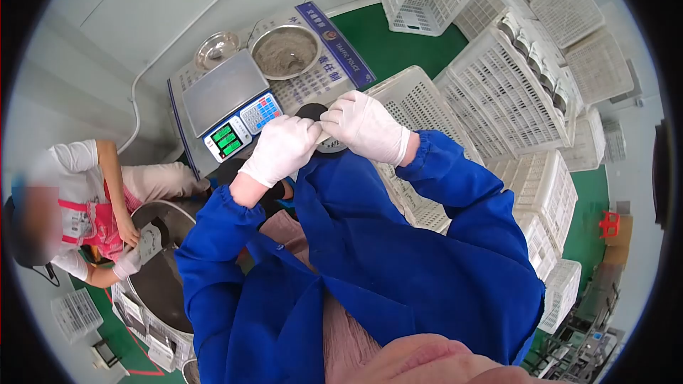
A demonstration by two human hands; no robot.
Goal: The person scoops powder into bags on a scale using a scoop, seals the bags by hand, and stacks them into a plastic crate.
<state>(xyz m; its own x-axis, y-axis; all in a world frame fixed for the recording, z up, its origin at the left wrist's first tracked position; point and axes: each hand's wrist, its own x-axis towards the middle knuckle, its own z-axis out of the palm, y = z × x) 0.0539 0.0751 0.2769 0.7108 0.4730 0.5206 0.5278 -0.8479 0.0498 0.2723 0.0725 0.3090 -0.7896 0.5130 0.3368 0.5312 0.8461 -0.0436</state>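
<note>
My left hand (283, 148) and my right hand (361, 122), both in white gloves, meet in front of my chest. Their fingers are closed on a small black-and-white pouch (331, 146), pinching its edge from both sides. Much of the pouch is hidden behind the gloves. To the left of my hands is a digital scale (226, 92) with a bare metal plate and a lit green display. Beyond it stands a steel bowl (316, 64) of grey powder, beside a smaller metal dish (217, 50), on a printed tabletop (331, 85).
At the left a co-worker (92, 206) holds a similar pouch (151, 242) over a large metal tub (174, 213). White plastic crates (498, 92) are stacked along the right, some holding pouches. One crate (420, 0) sits on the green floor (384, 39). A red stool (609, 225) stands far right.
</note>
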